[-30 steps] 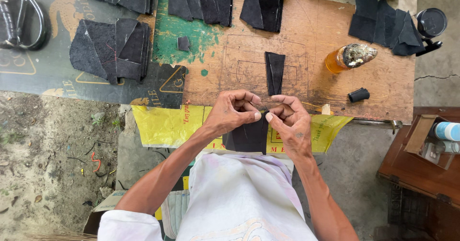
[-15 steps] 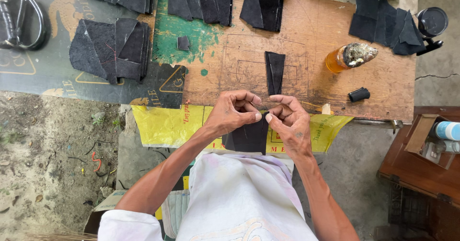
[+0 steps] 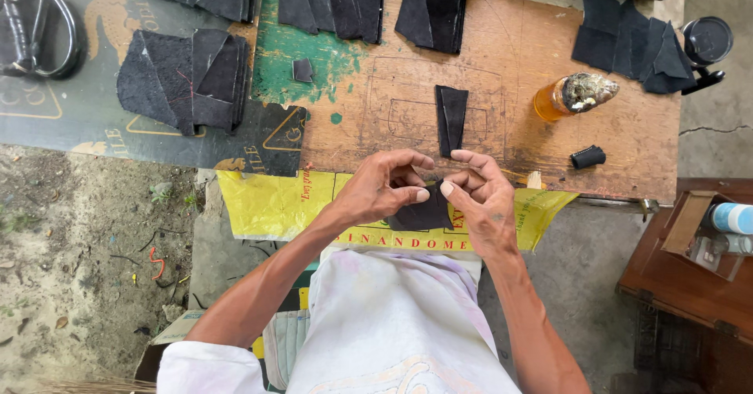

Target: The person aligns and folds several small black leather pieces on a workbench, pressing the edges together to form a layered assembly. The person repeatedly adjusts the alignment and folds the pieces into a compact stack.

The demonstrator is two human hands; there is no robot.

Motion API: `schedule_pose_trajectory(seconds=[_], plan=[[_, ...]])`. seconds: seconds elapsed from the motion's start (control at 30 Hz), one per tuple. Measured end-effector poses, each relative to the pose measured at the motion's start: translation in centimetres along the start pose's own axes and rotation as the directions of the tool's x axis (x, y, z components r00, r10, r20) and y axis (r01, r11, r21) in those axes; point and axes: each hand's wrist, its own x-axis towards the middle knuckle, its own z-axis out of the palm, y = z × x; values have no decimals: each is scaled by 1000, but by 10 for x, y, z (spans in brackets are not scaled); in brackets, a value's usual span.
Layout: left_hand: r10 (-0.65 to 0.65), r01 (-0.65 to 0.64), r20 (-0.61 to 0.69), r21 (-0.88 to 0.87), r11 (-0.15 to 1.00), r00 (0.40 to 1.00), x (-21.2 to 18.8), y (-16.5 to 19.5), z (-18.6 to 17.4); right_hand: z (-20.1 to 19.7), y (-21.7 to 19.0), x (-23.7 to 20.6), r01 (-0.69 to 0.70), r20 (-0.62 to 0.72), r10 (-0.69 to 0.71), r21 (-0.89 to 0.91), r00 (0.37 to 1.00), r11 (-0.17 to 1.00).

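Both hands meet at the near edge of the wooden surface (image 3: pixel 502 57), pinching one dark cut piece (image 3: pixel 423 215) between them. The left hand (image 3: pixel 384 190) curls over its left side, thumb and fingertips closed on the top edge; the right hand (image 3: pixel 480 198) grips the right side the same way. The piece hangs just below the thumbs, over the yellow sheet (image 3: pixel 267 202). Just beyond the fingers lies a tapered dark strip (image 3: pixel 451 119), apart from them. An amber bottle (image 3: pixel 569 96) lies further right.
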Motion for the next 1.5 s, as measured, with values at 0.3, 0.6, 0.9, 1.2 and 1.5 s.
schedule_pose_trajectory(seconds=[0.3,0.6,0.9,1.2,1.5], plan=[[28,-29,-8,-56,998,1000,6,-10,-5,-4,8,-2,-43,69,44,-19,997,999],[73,-73,-7,-67,995,997,6,-6,-7,3,-1,-5,14,49,-5,-175,999,984],[104,-108,28,154,982,994,-3,9,-8,15,-6,-14,119,77,-96,-401,992,908],[92,-96,53,96,991,994,-2,14,-7,8,-3,-7,46,-5,-46,-83,999,995],[107,-107,5,-9,994,994,3,2,-9,8,-8,-8,27,52,-21,-116,998,993]])
